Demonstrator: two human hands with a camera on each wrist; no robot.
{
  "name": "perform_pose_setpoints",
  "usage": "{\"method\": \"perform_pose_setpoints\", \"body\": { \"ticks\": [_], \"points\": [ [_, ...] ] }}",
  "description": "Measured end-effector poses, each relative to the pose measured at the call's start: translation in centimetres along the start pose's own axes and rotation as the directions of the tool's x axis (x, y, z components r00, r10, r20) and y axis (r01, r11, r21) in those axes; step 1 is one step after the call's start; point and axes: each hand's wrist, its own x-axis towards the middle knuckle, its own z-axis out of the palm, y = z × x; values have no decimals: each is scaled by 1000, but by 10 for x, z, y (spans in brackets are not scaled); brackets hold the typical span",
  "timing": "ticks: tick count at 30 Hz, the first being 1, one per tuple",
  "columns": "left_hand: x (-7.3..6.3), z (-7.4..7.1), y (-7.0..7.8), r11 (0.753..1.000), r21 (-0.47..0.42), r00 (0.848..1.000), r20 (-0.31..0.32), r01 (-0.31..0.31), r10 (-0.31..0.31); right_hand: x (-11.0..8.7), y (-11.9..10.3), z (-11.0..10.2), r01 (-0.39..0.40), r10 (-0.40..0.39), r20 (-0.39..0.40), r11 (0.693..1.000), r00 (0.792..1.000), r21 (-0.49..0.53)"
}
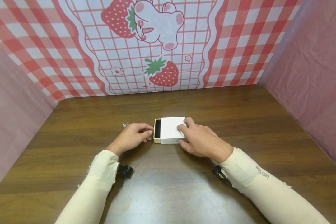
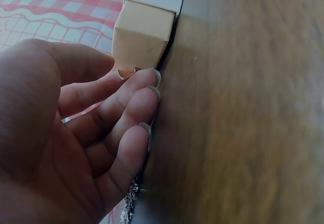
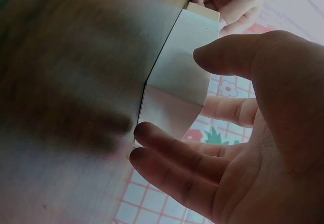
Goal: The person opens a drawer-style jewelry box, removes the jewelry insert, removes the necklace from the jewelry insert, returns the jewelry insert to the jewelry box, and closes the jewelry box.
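A white slide-out box (image 1: 172, 127) lies flat on the table. Its tan inner drawer (image 1: 157, 140) sticks out partway on the left, with a dark lining showing. My left hand (image 1: 134, 135) is at that end, thumb and index finger pinching a small brown pull tab (image 2: 126, 74); the other fingers curl below. From the right, my right hand (image 1: 203, 140) holds the white outer sleeve, thumb along its near side and fingertips over the top and far edge. In the right wrist view the thumb lies against the sleeve (image 3: 177, 57).
A small sparkling silvery piece (image 1: 125, 125) lies on the table just behind the left hand. The brown wooden table (image 1: 168, 186) meets a red-checked strawberry cloth (image 1: 235, 46) at the back, and pink cloths (image 1: 310, 77) hang at both sides.
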Motion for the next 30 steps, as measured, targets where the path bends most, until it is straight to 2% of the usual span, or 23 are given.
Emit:
{"method": "perform_pose_setpoints", "body": {
  "ticks": [21,30],
  "points": [
    [-1,2,5,1000,-28,998,55,-1,3,-1,1,0,-4,4,0,1000,1000,6],
    [-2,2,4,999,-35,999,47,-9,11,0,1,0,-1,1,-2,1000,1000,6]
  ]
}}
